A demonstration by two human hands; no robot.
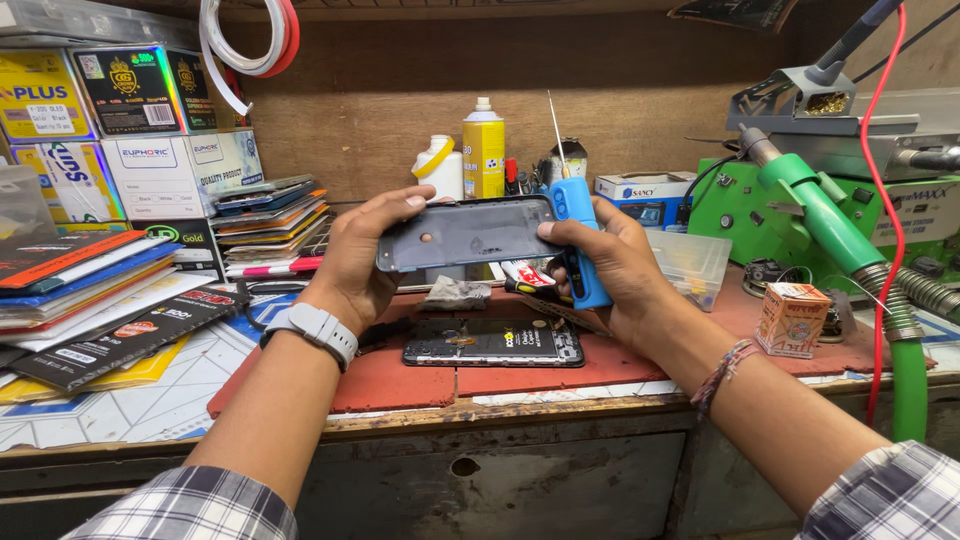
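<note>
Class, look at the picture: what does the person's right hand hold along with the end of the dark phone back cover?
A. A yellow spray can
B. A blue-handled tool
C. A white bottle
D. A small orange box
B: the right hand grips a blue-handled tool against the end of the phone back cover, whose other end the left hand holds.

A worn wooden workbench (560, 410) is covered at its middle by a red mat (400, 380), on which an opened phone (494, 343) is laid. Left of the mat, flat packets (90, 290) are stacked; right of it, a small orange carton (791, 319) is set upright.
</note>
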